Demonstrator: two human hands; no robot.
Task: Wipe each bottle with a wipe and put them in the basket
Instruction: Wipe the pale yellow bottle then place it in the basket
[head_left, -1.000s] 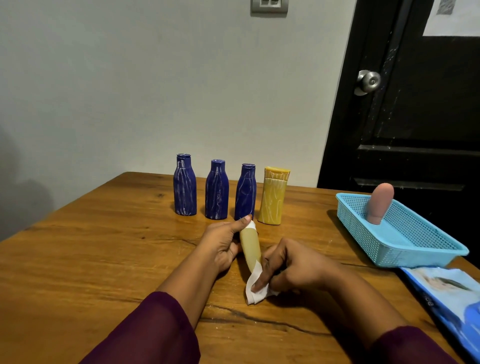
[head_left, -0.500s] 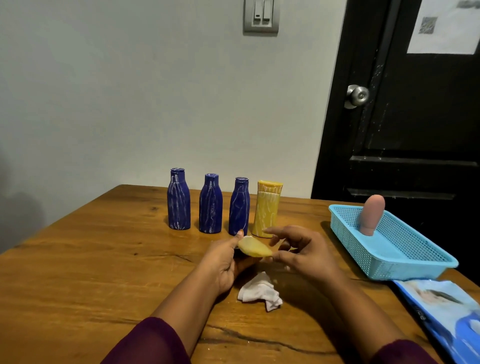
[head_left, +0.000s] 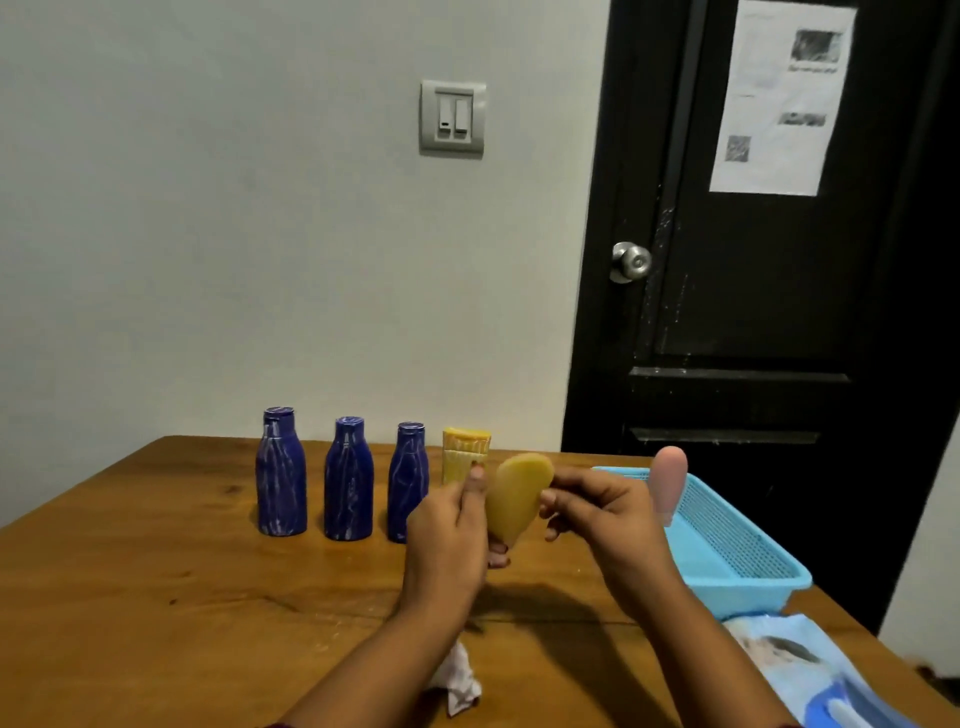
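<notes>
The small yellow bottle (head_left: 517, 493) is held in the air just left of the basket (head_left: 737, 566), not yet over its rim. The left hand (head_left: 447, 540) is clamped round its narrow lower end. The right hand (head_left: 608, 519) pinches its broad upper edge with curled fingertips.

Both holds look light on a smooth, tapered shape. If one hand lets go before the other has it firmly, the bottle could slip and drop onto the table (head_left: 156, 597).

A pink bottle (head_left: 667, 483) stands upright at the basket's far left end, directly between the hands and the basket floor. A hasty placement could knock it over.

The crumpled wipe (head_left: 460, 680) lies left of the basket and nearer the person, under the left forearm, which could drag it off the table.

Three blue bottles (head_left: 349, 480) and a taller yellow bottle (head_left: 465, 454) stand farther left of the basket, close behind the left hand. A backward swing there could topple them.
</notes>
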